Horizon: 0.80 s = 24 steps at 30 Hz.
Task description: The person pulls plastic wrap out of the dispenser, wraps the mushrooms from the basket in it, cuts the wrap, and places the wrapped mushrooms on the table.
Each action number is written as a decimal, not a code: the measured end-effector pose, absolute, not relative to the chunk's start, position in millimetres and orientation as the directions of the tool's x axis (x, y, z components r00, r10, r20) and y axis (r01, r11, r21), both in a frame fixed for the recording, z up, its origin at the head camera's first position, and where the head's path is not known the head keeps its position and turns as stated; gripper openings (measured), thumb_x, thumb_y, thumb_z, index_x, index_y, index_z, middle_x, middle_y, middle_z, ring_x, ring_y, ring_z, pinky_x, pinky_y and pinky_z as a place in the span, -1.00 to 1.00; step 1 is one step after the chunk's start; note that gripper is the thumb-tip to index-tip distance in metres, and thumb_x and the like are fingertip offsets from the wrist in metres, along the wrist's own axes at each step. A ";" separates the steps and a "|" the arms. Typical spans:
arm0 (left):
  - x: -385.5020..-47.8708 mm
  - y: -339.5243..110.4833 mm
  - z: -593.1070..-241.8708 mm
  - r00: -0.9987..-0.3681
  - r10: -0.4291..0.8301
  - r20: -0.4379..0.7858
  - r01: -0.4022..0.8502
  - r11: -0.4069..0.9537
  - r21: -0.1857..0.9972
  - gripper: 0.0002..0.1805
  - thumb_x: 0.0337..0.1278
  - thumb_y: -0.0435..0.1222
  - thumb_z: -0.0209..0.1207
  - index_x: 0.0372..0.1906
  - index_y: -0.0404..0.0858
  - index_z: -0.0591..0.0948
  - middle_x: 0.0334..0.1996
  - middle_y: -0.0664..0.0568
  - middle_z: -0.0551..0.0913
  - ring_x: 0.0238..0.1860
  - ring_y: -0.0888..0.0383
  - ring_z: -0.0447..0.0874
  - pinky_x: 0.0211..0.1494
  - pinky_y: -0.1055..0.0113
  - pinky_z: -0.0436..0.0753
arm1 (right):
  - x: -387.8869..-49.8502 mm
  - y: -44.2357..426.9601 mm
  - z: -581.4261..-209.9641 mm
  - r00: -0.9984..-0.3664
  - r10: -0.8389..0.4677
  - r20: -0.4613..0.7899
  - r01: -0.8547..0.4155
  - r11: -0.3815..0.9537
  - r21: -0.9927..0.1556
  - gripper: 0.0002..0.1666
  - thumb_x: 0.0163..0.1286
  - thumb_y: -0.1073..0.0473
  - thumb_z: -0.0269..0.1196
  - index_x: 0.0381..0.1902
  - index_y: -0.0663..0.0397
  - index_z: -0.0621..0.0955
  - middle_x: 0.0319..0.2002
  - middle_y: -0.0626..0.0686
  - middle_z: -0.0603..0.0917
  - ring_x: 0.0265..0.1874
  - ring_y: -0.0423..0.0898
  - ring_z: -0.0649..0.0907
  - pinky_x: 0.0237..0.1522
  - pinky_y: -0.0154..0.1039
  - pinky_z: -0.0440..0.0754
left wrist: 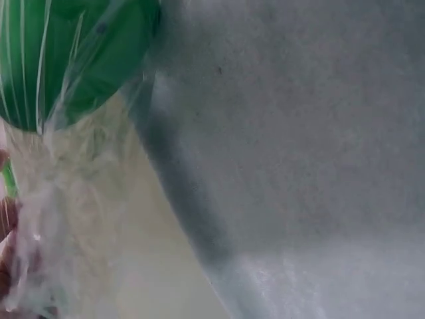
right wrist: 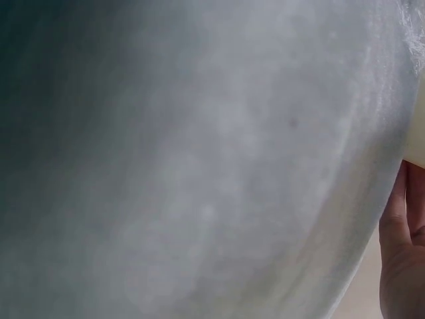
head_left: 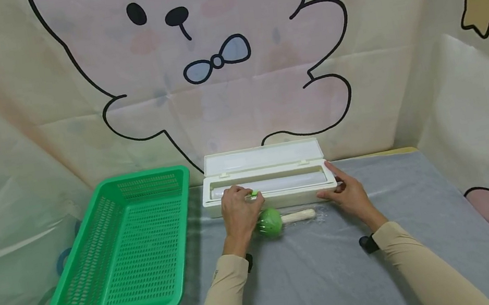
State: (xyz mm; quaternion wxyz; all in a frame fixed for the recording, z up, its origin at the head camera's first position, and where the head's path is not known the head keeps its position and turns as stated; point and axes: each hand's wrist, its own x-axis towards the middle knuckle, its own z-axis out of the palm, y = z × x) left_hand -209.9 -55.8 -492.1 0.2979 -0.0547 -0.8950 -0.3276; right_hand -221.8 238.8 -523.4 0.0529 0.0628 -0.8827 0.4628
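Observation:
A white box [head_left: 275,202] stands with its hinged lid [head_left: 264,157] up, a clear film-like sheet inside. My left hand [head_left: 239,216] pinches a small green slider [head_left: 254,192] at the box's front rim; the slider [left wrist: 8,178] also shows in the left wrist view. My right hand [head_left: 352,199] grips the box's right end, thumb at the front, fingers at the far corner. In front of the box lies a green round object [head_left: 270,222] with a pale handle [head_left: 299,216], wrapped in clear film; its green part [left wrist: 73,60] looms large in the left wrist view.
An open green slotted basket [head_left: 131,248] stands left of the box on the grey-covered table [head_left: 329,277]. A printed cloth [head_left: 228,107] hangs directly behind the box, with more sheeting along both sides.

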 end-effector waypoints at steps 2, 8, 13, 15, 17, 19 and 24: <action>-209.5 -58.0 -491.8 -0.818 -0.095 0.567 0.293 0.779 0.555 -0.82 -0.06 -0.26 0.46 -0.42 -0.32 0.81 -0.43 -0.07 0.69 -0.34 -0.07 0.60 -0.17 0.06 0.61 | -221.6 240.0 -523.3 -0.985 -0.064 0.163 -0.171 0.560 -0.811 0.06 0.24 0.12 0.51 0.60 -0.17 0.23 -0.06 0.23 0.51 -0.41 -0.13 0.47 -0.32 -0.37 0.47; -207.6 -66.6 -494.0 -0.807 -0.142 0.573 0.270 0.774 0.572 -0.83 -0.08 -0.28 0.45 -0.42 -0.34 0.81 -0.42 -0.10 0.69 -0.31 -0.10 0.59 -0.16 0.03 0.60 | -221.2 242.7 -523.3 -0.985 -0.066 0.161 -0.170 0.558 -0.812 0.06 0.24 0.12 0.50 0.60 -0.16 0.22 -0.04 0.24 0.50 -0.39 -0.11 0.49 -0.31 -0.37 0.49; -206.6 -68.0 -494.3 -0.803 -0.171 0.572 0.252 0.772 0.584 -0.84 -0.10 -0.29 0.46 -0.42 -0.34 0.81 -0.41 -0.11 0.70 -0.29 -0.11 0.59 -0.14 0.01 0.60 | -220.7 243.5 -522.7 -0.982 -0.063 0.175 -0.181 0.542 -0.820 0.05 0.23 0.16 0.51 0.59 -0.12 0.25 -0.07 0.22 0.49 -0.41 -0.15 0.50 -0.33 -0.41 0.49; -205.6 -67.9 -493.5 -0.802 -0.183 0.568 0.238 0.774 0.587 -0.83 -0.10 -0.30 0.45 -0.42 -0.35 0.80 -0.41 -0.11 0.70 -0.29 -0.12 0.60 -0.12 0.01 0.59 | -221.1 242.8 -522.9 -0.982 -0.067 0.179 -0.187 0.533 -0.825 0.05 0.22 0.18 0.51 0.59 -0.11 0.25 -0.08 0.21 0.47 -0.41 -0.17 0.49 -0.34 -0.42 0.49; -204.8 -69.4 -493.8 -0.797 -0.189 0.573 0.234 0.778 0.583 -0.83 -0.09 -0.29 0.45 -0.42 -0.35 0.80 -0.41 -0.11 0.70 -0.28 -0.13 0.60 -0.11 0.00 0.59 | -221.6 241.9 -524.6 -0.982 -0.069 0.174 -0.184 0.532 -0.826 0.06 0.22 0.17 0.52 0.59 -0.13 0.25 -0.07 0.20 0.47 -0.40 -0.16 0.49 -0.33 -0.41 0.49; -204.4 -71.9 -495.0 -0.789 -0.191 0.584 0.241 0.778 0.580 -0.83 -0.08 -0.30 0.44 -0.41 -0.36 0.80 -0.40 -0.13 0.70 -0.27 -0.14 0.60 -0.11 -0.01 0.59 | -221.9 241.7 -525.4 -0.983 -0.067 0.169 -0.178 0.537 -0.824 0.06 0.22 0.14 0.52 0.59 -0.15 0.25 -0.05 0.19 0.46 -0.39 -0.15 0.50 -0.31 -0.40 0.49; -203.9 -80.8 -497.5 -0.774 -0.223 0.593 0.237 0.766 0.598 -0.84 -0.04 -0.31 0.44 -0.40 -0.37 0.80 -0.37 -0.14 0.68 -0.25 -0.14 0.60 -0.11 -0.03 0.61 | -222.7 241.8 -524.5 -0.982 -0.060 0.178 -0.182 0.544 -0.819 0.06 0.22 0.14 0.52 0.59 -0.14 0.25 -0.08 0.19 0.48 -0.41 -0.15 0.48 -0.33 -0.41 0.48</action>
